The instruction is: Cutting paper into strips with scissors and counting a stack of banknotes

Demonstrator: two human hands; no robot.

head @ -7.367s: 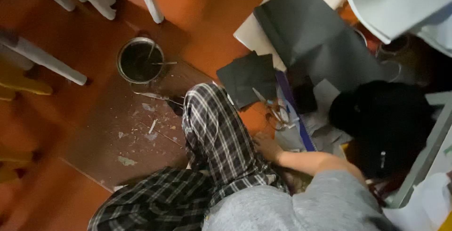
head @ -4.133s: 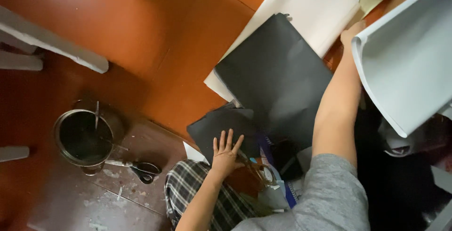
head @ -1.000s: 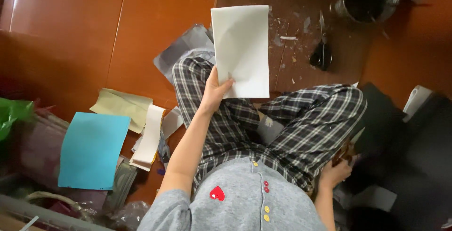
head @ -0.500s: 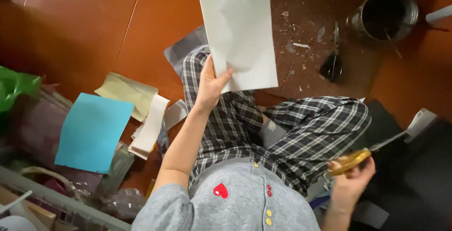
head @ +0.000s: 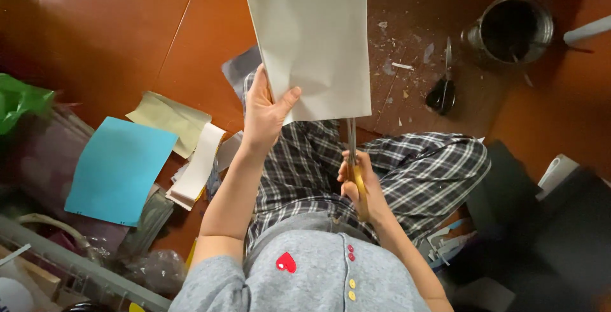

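I sit cross-legged on the floor in plaid trousers. My left hand (head: 266,111) grips the lower left corner of a white paper sheet (head: 310,38) and holds it up in front of me. My right hand (head: 360,188) is closed on yellow-handled scissors (head: 353,153), whose blades point up and meet the sheet's bottom edge.
A metal tin (head: 514,27) and black-handled scissors (head: 443,86) lie on a scrap-littered brown mat at upper right. A blue sheet (head: 118,169), a cream sheet (head: 170,118) and stacked papers (head: 197,172) lie to my left. Black paper (head: 547,223) is at right, a green bag (head: 19,99) at far left.
My right hand has brought the scissors from beside my right knee up to the sheet's bottom edge. The sheet is closer and higher in view.
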